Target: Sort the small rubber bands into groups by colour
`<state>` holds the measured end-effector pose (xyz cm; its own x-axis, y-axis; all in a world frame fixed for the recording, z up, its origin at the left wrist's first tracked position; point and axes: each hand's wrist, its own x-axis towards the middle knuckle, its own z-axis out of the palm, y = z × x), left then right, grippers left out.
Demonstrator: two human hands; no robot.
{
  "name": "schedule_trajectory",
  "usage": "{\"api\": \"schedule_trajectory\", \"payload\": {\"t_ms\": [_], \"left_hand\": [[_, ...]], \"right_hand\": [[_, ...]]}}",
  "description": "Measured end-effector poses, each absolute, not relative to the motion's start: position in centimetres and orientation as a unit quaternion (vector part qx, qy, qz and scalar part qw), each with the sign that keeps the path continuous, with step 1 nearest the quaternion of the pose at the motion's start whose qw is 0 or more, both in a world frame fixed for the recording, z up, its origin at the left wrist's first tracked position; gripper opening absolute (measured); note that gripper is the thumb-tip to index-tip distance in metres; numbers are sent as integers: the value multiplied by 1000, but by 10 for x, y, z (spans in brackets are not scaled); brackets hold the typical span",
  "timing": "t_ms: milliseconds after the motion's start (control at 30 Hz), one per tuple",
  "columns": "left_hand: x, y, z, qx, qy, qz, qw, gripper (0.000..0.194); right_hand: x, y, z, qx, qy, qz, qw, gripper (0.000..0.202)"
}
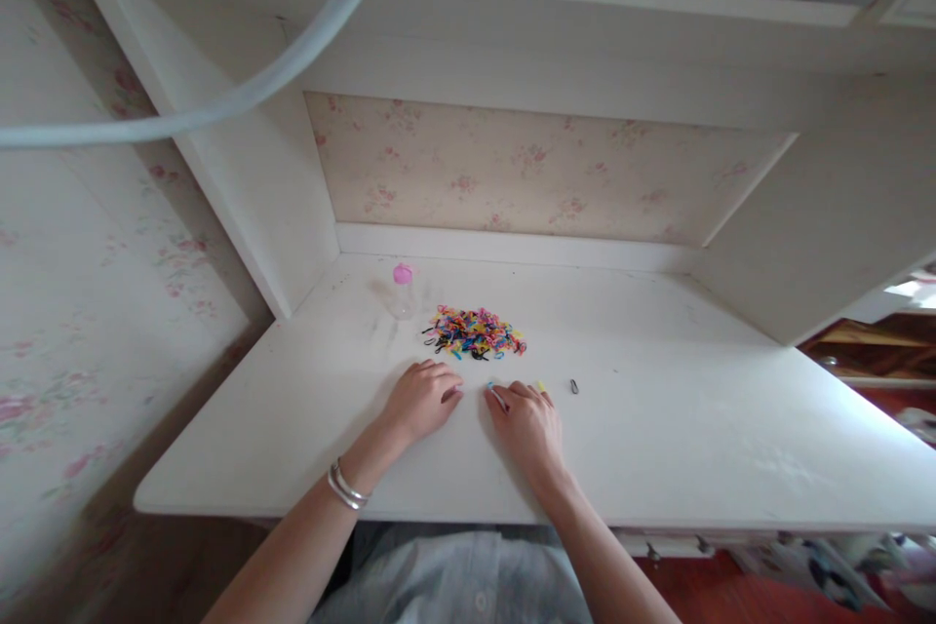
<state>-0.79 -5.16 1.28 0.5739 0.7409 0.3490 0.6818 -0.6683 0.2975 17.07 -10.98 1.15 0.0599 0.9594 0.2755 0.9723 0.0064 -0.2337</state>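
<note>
A pile of small multicoloured rubber bands (477, 331) lies in front of both hands. My left hand (424, 400) rests on the table just below the pile, its fingers curled and the thumb close to the index finger; whatever it may hold is too small to see. My right hand (529, 424) lies to the right, thumb and index finger pinched, with a tiny light blue band (490, 385) at their tips. A yellow band (542, 386) sits by its outer fingers. Farther right is a single black band (574, 387). Behind the left hand stands a clear bottle with a pink cap (403, 275).
The white table (694, 429) is enclosed by side panels and a low back ledge (512, 244). Overhead, a pale curved tube (278, 68) crosses the view below a shelf. Floral wallpaper (109, 312) covers the left wall. Drawer knobs show beneath the front edge.
</note>
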Motion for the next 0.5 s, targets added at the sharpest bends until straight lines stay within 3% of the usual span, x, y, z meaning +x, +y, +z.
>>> {"api": "schedule_trajectory", "payload": {"t_ms": [333,500], "left_hand": [[-54,-35,40,768,500,378,129,23],[-103,-32,45,753,559,323,127,26]], "right_hand": [[229,-135,5,-734,-596,25,324,40],[270,-155,5,-768,-535,20,351,43]]}}
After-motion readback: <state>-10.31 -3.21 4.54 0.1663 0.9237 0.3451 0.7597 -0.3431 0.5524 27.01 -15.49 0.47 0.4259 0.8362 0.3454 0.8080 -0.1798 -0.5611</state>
